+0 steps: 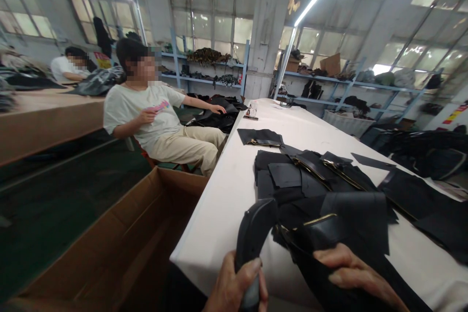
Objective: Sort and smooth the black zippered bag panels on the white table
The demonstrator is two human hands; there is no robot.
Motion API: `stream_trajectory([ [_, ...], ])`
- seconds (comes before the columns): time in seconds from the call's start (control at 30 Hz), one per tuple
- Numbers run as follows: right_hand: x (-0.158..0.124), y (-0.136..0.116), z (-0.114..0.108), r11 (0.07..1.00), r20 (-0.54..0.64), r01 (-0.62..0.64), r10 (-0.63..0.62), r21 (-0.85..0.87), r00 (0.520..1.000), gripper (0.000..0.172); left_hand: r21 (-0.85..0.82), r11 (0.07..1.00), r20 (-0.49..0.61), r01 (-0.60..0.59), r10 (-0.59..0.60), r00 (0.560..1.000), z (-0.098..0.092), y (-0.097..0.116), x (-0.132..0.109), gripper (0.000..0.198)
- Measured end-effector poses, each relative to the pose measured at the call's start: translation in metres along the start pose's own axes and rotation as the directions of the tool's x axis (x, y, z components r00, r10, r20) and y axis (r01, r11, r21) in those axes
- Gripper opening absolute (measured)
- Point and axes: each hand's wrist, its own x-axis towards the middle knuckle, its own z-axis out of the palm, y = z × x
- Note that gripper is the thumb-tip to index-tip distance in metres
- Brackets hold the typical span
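Just one view, from up on the head. Looking forward and down along the white bench (226, 190), very near both hands, far room behind.

I see a black handheld tool (252, 239) at bottom centre of the frame, standing nearly upright with its rounded, glossy head tipped toward the right. Just right of it, a black fabric piece (329, 239) with a gold zipper strip lies folded over the near table edge, rumpled.
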Motion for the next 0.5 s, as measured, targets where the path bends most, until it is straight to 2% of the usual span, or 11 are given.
stream_trajectory([
  [0.03,-0.001,0.002,-0.003,1.0,0.027,0.006,-0.006,0.007,1.0,0.025,-0.02,1.0,0.015,0.003,-0.003,1.0,-0.002,0.002,0.002,0.041],
  [0.1,-0.001,0.01,-0.006,0.977,0.065,0.214,-0.213,-0.017,0.975,0.025,-0.065,0.998,0.039,0.011,-0.008,0.999,-0.007,0.003,0.003,0.04],
  [0.17,0.0,0.02,-0.004,0.881,0.07,0.466,-0.461,-0.08,0.885,0.027,-0.083,0.996,0.037,0.027,-0.024,0.999,-0.01,0.002,0.0,0.039],
  [0.2,0.001,0.024,-0.002,0.83,0.048,0.546,-0.544,-0.113,0.838,0.028,-0.071,0.997,0.032,0.033,-0.031,0.999,-0.011,0.001,-0.001,0.039],
  [0.27,0.003,0.026,0.004,0.772,-0.04,0.615,-0.628,-0.162,0.777,0.029,-0.007,0.999,0.022,0.034,-0.034,0.999,-0.009,-0.002,-0.004,0.038],
  [0.3,0.005,0.025,0.007,0.762,-0.056,0.626,-0.641,-0.164,0.765,0.028,0.024,0.999,0.02,0.028,-0.028,0.999,-0.006,-0.003,-0.004,0.039],
  [0.37,0.006,0.014,0.011,0.781,-0.028,0.606,-0.616,-0.15,0.787,0.028,0.036,0.999,0.002,0.017,-0.017,1.0,-0.002,-0.003,-0.005,0.038],
  [0.43,0.01,-0.004,0.016,0.832,-0.004,0.533,-0.54,-0.154,0.842,0.029,0.004,1.0,-0.024,0.015,-0.015,1.0,0.001,-0.002,-0.005,0.038],
  [0.5,0.021,-0.026,0.025,0.89,-0.061,0.414,-0.431,-0.19,0.9,0.028,-0.013,1.0,-0.034,0.014,-0.014,0.999,-0.001,0.0,-0.008,0.038],
])
